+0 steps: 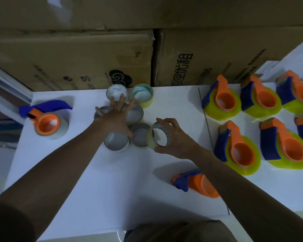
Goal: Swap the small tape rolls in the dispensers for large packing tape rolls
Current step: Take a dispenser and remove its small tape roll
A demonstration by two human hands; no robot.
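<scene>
From the head camera, the right hand (175, 137) is holding a small tape roll (159, 136) upright, its grip closing around the rim with thumb below and fingers above, just over the white counter (98, 189). Immediately left of that grip, the left hand (116, 117) is lying flat with fingers spread, its grip open, pressing on a cluster of tape rolls (116, 140). Just below the right grip, an emptied dispenser (198, 183) is lying on its side. Well to its right, five loaded dispensers (238, 145) are sitting on yellow rolls.
</scene>
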